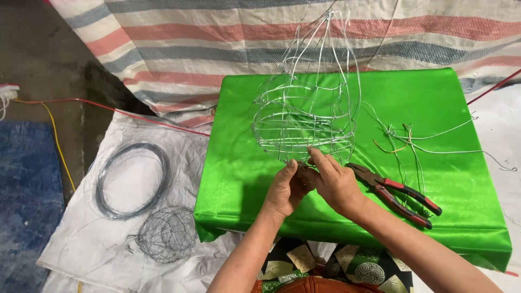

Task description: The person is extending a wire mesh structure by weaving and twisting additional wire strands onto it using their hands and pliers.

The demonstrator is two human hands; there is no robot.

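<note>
Left of the green satin-covered table [434, 108], a dark wire coil [132, 180] and a round wire-mesh ball [167, 234] lay on a white woven sack [81, 239]. At the table's near edge, the left hand [286, 191] pinched its fingertips on the bottom rim of a thin, silvery wire frame [306, 108], which stood upright on the glossy cloth. The right hand [335, 182] clamped the same rim. Red-handled pliers [399, 194] and loose wire offcuts [412, 138] lay to the right on the table.

Bright green cloth [434, 103] (pliers [399, 194] red-and-black handled).
</note>
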